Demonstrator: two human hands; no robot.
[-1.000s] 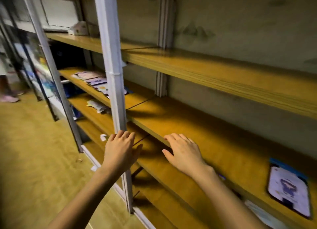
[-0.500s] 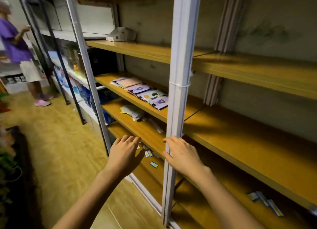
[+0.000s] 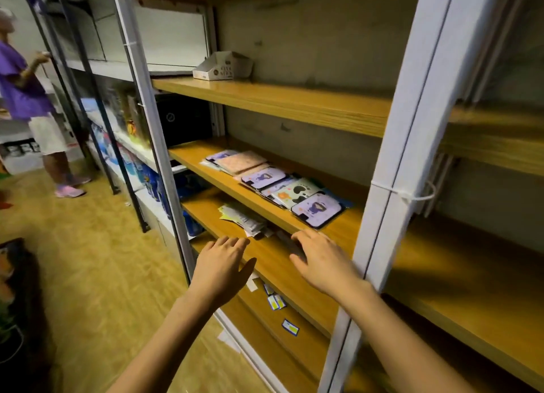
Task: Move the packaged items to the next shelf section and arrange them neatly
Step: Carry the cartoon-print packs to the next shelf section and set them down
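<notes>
A row of flat packaged items (image 3: 276,185) with cartoon prints lies on a wooden shelf (image 3: 206,175) in the left shelf section. The nearest package (image 3: 318,210) is lilac with a dark-haired figure. My right hand (image 3: 321,260) reaches out with straight fingers just below that shelf's front edge, holding nothing. My left hand (image 3: 220,266) hovers spread beside it, over the lower shelf (image 3: 265,257), and is empty too. A loose pile of paper packets (image 3: 244,219) lies on that lower shelf.
A white upright post (image 3: 391,186) with a cable tie splits the left section from the bare right-hand shelf (image 3: 471,298). A white carton (image 3: 223,66) sits on the upper shelf. Small cards (image 3: 276,301) lie on the bottom shelf. A person in purple (image 3: 26,98) stands far left.
The view has swung left from the right section to the left one. Both hands moved with it, past the white post, toward the row of packages.
</notes>
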